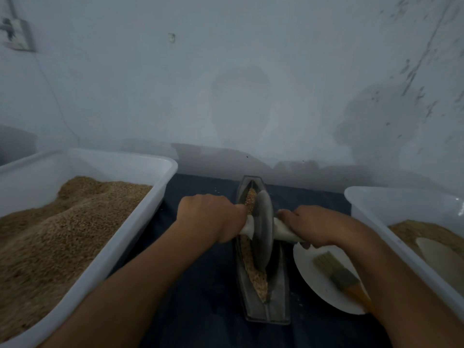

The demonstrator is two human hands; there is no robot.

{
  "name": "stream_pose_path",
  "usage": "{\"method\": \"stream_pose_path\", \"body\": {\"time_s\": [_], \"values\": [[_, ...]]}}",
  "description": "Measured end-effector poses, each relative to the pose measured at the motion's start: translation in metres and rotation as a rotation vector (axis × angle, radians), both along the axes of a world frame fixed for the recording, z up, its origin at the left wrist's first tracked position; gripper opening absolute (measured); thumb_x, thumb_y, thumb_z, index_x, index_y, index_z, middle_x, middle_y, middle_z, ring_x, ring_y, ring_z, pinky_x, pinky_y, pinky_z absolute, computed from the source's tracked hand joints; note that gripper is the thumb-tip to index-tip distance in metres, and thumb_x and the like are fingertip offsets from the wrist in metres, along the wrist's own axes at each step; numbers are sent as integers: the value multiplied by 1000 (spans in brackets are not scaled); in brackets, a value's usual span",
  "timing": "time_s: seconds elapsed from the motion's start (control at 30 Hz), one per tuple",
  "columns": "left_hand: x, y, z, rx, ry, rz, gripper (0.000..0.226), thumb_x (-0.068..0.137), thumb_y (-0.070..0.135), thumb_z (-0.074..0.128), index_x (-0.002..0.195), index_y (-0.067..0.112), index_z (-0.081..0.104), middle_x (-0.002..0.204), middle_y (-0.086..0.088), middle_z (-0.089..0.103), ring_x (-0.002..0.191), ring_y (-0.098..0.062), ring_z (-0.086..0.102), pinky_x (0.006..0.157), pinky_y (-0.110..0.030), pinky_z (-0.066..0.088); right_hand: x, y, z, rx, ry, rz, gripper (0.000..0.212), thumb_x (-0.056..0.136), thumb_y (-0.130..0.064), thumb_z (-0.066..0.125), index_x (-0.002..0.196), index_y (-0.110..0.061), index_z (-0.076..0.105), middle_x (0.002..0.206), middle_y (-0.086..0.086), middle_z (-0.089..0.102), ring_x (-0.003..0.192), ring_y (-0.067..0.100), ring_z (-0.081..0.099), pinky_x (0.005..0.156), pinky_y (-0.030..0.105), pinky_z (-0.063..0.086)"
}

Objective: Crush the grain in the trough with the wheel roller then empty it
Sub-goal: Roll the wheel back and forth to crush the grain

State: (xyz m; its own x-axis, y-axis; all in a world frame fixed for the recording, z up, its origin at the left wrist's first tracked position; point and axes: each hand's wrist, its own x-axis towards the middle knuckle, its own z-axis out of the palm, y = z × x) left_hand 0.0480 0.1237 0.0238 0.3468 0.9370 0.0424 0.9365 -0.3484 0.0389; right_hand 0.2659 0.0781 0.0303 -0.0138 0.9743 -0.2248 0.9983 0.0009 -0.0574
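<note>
The grain [252,268] lies as a narrow tan strip along the channel of the trough [263,307], a long dark boat-shaped vessel that runs from just below the middle of the frame down toward the lower centre. The wheel roller [263,229] stands on edge in the channel, its grey disc upright across the strip of grain, with grain showing both above and below it. A pale axle wrapped in cloth passes through the disc and sticks out to either side.

The left hand [213,217] grips the axle's left end, its fingers curled fully round it, knuckles up. The right hand [319,228] grips the right end the same way, fingers wrapped tight over the cloth-wound handle. Both forearms reach in from the bottom edge of the frame.

The trough rests on a desk [200,310] covered in dark blue. Just to the right of the trough, low in the frame, sits a white plate [313,280] with a brush [339,275] lying on it, bristles toward the upper left and its orange handle under the right forearm.

At the left of the frame a large white tub [155,194] is heaped with brown grain. At the right edge a second white tub [364,209] holds a shallower layer of grain, with a pale rounded object lying in it that is too unclear to name. A worn pale blue wall [251,84] fills the upper half.
</note>
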Motion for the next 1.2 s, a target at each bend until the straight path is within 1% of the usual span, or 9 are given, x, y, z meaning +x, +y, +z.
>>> {"method": "stream_pose_path", "body": {"time_s": [0.13,0.2,0.27,0.43,0.63,0.8,0.93,1.07,1.2], "values": [[1,1,-3,136,-51,-25,40,96,47,24,71,23,44,71,2,45,61,-17,41,60,-32,29,2,4,-4,82,20,1,31,104,-35,26,104,-22,54,64,1,64,56,14,57,56,32,46],[3,4,-8,253,-102,-34,43,96,46,24,69,23,47,68,3,48,58,-16,41,53,-29,25,3,7,-10,261,11,-43,39,100,-42,26,87,-25,58,67,-1,59,61,14,54,54,31,38],[4,8,-12,304,-162,-23,46,96,46,24,67,22,51,66,3,51,56,-16,43,50,-28,24,2,10,-18,451,59,-146,45,98,-50,27,70,-25,51,68,-2,54,62,16,52,53,31,33],[2,22,-20,316,-224,-54,37,96,39,30,66,23,45,66,6,48,57,-15,42,56,-29,31,2,22,-26,650,20,-215,47,96,-55,24,70,-25,49,68,-7,52,60,10,46,51,28,28],[13,36,-18,342,-274,-14,39,94,48,28,70,24,47,72,3,54,63,-19,49,57,-31,32,11,37,-30,596,54,-243,45,94,-55,22,80,-30,57,75,-11,54,65,9,49,54,29,31],[17,47,-12,263,-255,3,41,93,52,28,76,24,52,76,2,53,69,-21,51,61,-33,34,14,46,-28,583,78,-212,48,96,-52,23,78,-24,57,75,-7,56,67,13,51,54,29,32],[18,53,-13,270,-270,11,44,91,55,27,70,23,49,78,2,56,71,-22,50,63,-33,34,17,53,-27,567,106,-209,50,96,-50,26,76,-18,58,72,-6,57,65,14,52,54,28,31],[19,61,-10,217,-265,13,47,92,56,26,76,23,55,83,0,56,75,-25,50,69,-36,35,18,61,-25,546,113,-232,50,95,-50,28,76,-19,62,73,-7,59,65,12,52,55,27,32],[21,69,-9,197,-248,27,48,92,55,26,81,23,60,92,-4,64,76,-25,51,68,-36,34,20,71,-24,551,117,-250,51,94,-51,31,72,-19,63,71,-6,60,64,14,54,54,27,34]]}}
